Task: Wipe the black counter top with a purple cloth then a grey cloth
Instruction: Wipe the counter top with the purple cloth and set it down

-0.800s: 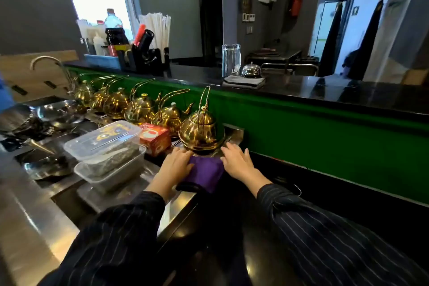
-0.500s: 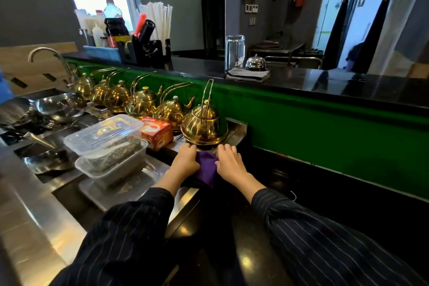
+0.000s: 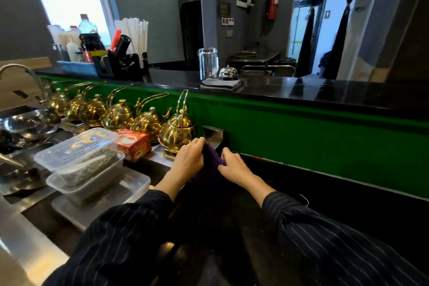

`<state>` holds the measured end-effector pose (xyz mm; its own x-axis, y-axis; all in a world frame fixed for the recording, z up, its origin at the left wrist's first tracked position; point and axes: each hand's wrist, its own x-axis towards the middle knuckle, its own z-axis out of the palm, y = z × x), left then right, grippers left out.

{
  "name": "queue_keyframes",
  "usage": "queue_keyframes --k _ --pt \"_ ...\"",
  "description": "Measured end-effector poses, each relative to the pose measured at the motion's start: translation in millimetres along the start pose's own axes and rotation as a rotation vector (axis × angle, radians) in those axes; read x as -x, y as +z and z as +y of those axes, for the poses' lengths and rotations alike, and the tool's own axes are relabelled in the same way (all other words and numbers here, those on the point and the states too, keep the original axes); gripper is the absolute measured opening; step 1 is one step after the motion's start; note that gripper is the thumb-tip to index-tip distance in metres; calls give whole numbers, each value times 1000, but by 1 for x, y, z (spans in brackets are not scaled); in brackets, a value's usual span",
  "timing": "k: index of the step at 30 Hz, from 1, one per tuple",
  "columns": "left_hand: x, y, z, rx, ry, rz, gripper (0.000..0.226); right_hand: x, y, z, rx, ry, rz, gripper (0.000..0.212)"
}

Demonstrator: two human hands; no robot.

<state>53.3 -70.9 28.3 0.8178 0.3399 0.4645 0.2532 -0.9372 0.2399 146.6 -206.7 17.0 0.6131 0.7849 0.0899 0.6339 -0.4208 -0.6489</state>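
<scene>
A purple cloth is bunched between my two hands at the far left end of the low black counter top, just below the nearest gold teapot. My left hand grips its left side, and my right hand pinches its right side. Most of the cloth is hidden by my fingers. A folded grey cloth lies on the raised black bar top, beside a glass jug and a chrome bell.
A row of gold teapots stands along the green wall. A red tea box and stacked plastic containers sit on the steel sink unit to the left. The black counter runs on to the right.
My hands have closed in on the purple cloth, which went from flat under my left palm to gathered up between both hands. The camera has tilted up slightly.
</scene>
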Motion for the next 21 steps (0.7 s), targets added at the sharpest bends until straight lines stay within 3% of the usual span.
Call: queue_keyframes --k 9,11,13,16,21 --pt "-83 38 150 275 166 70 27 51 -156 70 204 120 220 13" --pt "-101 38 192 322 261 66 28 68 -195 82 252 149 268 28" --pt "-119 35 229 341 366 40 26 84 -233 89 290 166 320 36" --pt "-146 32 274 347 475 54 21 102 -286 97 416 190 431 31" --pt "-195 33 315 271 493 70 22 105 -371 103 661 232 625 30"
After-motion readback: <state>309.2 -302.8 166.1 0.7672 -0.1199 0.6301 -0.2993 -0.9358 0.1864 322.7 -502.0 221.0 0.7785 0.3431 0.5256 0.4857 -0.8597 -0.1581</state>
